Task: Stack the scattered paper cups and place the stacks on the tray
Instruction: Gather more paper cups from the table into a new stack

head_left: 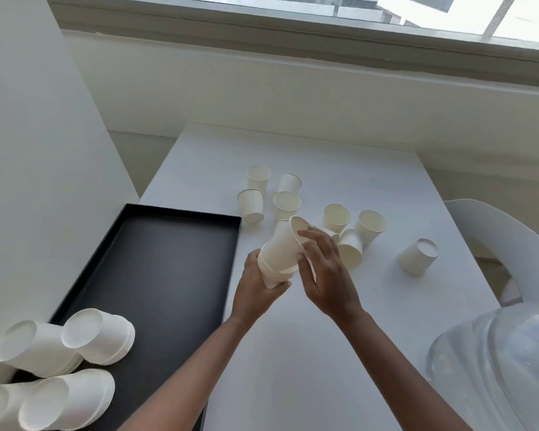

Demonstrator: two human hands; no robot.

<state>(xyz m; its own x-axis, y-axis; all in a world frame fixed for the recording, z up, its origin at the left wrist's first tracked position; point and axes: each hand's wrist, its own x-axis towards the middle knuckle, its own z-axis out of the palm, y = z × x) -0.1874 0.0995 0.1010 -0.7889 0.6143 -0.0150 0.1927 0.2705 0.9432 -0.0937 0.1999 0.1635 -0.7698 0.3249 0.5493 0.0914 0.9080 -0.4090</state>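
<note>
My left hand (pixel 255 287) grips a short stack of white paper cups (pixel 279 255), held tilted above the table. My right hand (pixel 325 269) holds one more cup (pixel 299 233) by its rim, against the top of that stack. Several loose cups (pixel 287 203) stand or lie scattered on the white table (pixel 293 353) beyond my hands; one cup (pixel 417 256) lies apart to the right. The black tray (pixel 156 275) sits at the left, with several finished stacks (pixel 103 337) lying at its near end.
A white wall panel (pixel 38 181) rises just left of the tray. A white chair (pixel 492 244) stands at the table's right edge. A clear plastic dome (pixel 504 368) sits at the near right corner. A window sill runs along the back.
</note>
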